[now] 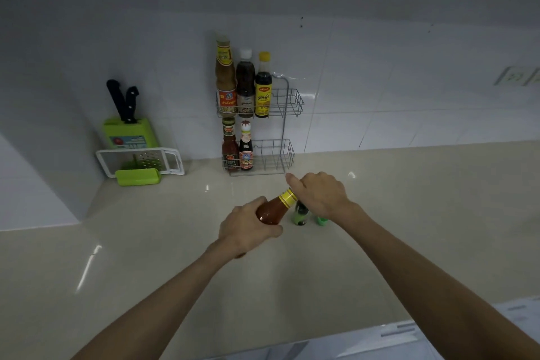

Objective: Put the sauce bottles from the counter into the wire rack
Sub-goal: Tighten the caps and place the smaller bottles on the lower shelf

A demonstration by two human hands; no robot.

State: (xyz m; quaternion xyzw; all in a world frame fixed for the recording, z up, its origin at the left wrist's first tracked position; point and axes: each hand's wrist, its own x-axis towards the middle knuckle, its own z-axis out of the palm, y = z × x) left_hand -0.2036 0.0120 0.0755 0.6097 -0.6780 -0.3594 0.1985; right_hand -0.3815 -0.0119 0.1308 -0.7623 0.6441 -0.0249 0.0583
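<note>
Fingers [264, 231] of left hand [248, 228] wrapped round chili sauce bottle [273, 209] above counter [146, 242], right hand [320, 194] closed over cap; mid-carry, next probably lowering into wire rack [274, 155] lower tier's free slot.

Scene was dim overall, with a muted grey cast on the tiled wall [380, 73]. Small bright glints showed on the glossy counter [146, 242], notably streaks at lower left and a spot near the wire rack [287, 102]. Wide-angle distortion bent the counter edge and wall lines toward the frame borders. Central detail was fairly sharp; labels were soft. Shadows were faint and diffuse.
</note>
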